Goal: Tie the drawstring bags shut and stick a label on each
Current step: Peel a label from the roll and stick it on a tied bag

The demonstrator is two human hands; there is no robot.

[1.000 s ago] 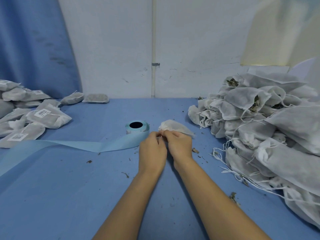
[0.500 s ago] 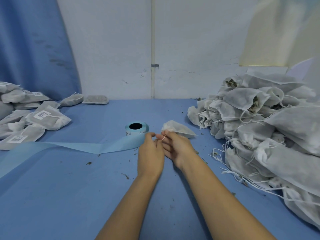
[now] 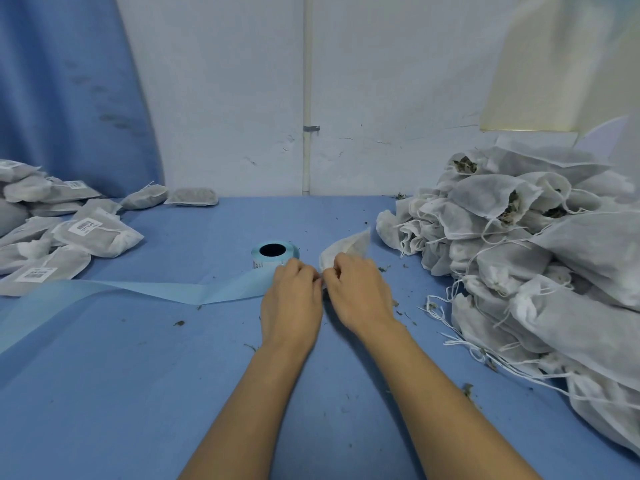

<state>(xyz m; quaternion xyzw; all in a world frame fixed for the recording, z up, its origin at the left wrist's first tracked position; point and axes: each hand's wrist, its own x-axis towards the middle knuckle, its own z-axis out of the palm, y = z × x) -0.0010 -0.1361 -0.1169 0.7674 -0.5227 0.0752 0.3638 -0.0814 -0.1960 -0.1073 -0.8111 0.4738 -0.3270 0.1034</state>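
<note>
Left fingers [image 3: 304, 271]: curled in, tips pinching the gathered near end of a small white bag [image 3: 349, 244]; the string itself is too fine to make out.
Right fingers [image 3: 334, 268]: curled the same way, pinching that same end from the other side, tip to tip with the left ones.
Left hand [image 3: 292, 299]: knuckles up, low over the table, just beside the right.
Right hand [image 3: 358, 294]: knuckles up, covering the near part of the bag.
Bag: reaches away from the fingertips, far corner tipped up, between the label roll and the heap on the right.
Label roll [image 3: 274, 252]: stands on end just beyond the left hand, dark core hole facing up.
Backing strip [image 3: 138, 292]: pale blue, trails from the roll past the left hand and away to the left edge.
Untied bags [image 3: 519, 258]: big white heap on the right, mouths open on dried leaves, strings hanging loose.
Labelled bags [image 3: 86, 233]: lie flat at far left, white barcode stickers on top.
Table [image 3: 138, 393]: blue, dotted with leaf crumbs.
Wall [image 3: 225, 98]: white, with a thin upright pipe [image 3: 307, 81].
Curtain [image 3: 62, 81]: blue, far left.
</note>
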